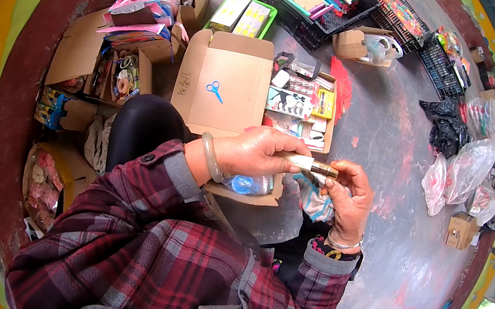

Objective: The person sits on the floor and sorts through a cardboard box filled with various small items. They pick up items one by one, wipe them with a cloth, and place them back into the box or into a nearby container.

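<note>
In front of my body, my left hand (251,151) grips the pale end of a small tube (323,169) with a shiny gold-brown end. The fingers and thumb of my right hand (353,199) close on the gold-brown end. A blue-and-white striped cloth (316,200) hangs under the tube, against my right palm. Below my left hand, a round blue item (244,185) lies in clear plastic on cardboard. Beyond it, blue scissors (214,91) rest on an opened cardboard flap (229,62). An open carton (329,131) of small packaged goods adjoins the flap.
At the left stand cardboard boxes (77,52) of mixed goods. Black plastic crates (307,32) line the far side, near a green tray (273,14) with yellow-and-white boxes. On the right, plastic bags (472,169) and a small carton (462,230) sit on the grey floor (388,239).
</note>
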Tool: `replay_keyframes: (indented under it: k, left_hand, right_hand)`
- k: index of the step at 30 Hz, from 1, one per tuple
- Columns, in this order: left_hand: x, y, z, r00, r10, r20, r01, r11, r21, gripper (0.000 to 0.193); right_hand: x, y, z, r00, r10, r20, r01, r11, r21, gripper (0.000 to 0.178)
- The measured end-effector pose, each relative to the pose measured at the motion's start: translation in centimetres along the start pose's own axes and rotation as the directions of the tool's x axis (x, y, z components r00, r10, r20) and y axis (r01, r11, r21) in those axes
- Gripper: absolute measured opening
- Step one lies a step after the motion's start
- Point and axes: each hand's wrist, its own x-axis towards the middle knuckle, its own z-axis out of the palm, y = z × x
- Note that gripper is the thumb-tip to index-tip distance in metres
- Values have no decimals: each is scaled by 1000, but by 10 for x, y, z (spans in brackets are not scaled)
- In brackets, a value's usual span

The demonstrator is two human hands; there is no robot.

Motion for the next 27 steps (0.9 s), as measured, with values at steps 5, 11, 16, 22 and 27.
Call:
replay_keyframes:
  k: [5,11,16,22,27]
  left_hand:
    - [1,0,-4,997,-78,3,78,996,-44,27]
    - [1,-1,-4,996,-87,-16,81,968,-239,27]
    - [1,2,-3,997,-75,-10,62,887,-457,26]
    - [0,9,-3,995,-100,25,94,784,-613,26]
    - [-1,9,-2,996,-89,22,82,760,-645,26]
  right_hand:
    - [0,-1,-5,997,-13,-81,22,994,105,28]
    - [1,0,-8,991,23,-132,11,968,250,30]
    - [2,-1,-4,991,112,-76,-64,885,461,33]
    - [2,8,-5,998,58,21,-58,764,643,33]
    - [3,8,-2,999,30,34,-45,722,690,32]
